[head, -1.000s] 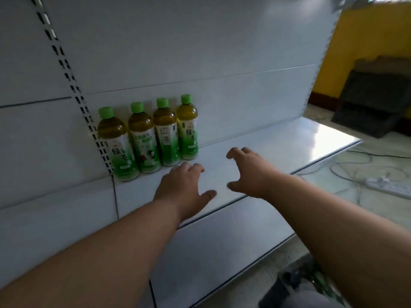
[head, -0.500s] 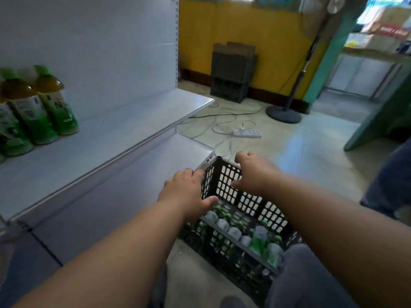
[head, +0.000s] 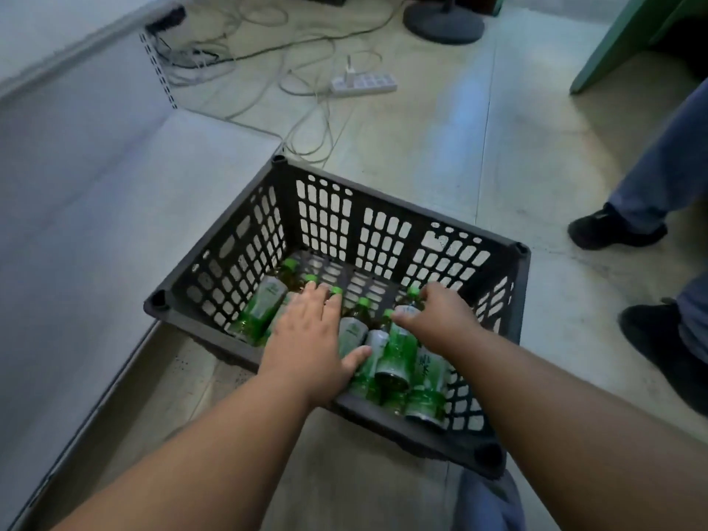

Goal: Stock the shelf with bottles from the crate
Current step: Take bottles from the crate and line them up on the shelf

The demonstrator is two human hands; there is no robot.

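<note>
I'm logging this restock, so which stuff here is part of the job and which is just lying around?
Job: crate, bottles, shelf, left hand, right hand.
Lying about: power strip, cables, fan base, bystander's shoes.

Floor (head: 498,155): pale, glossy; seam line seen running front to back.
Power strip (head: 364,83): white, laid on floor at rear; one plug inserted near its left end.
Cables (head: 306,120): pale and dark, tangled in loops btwn strip and rear left.
Fan base (head: 444,23): dark round disc, top centre, partly cut off by frame.
Green panel (head: 613,44): slanted, top right.
Bystander's shoes (head: 613,231): black, two seen at right edge; blue trouser legs (head: 666,178) above.
</note>
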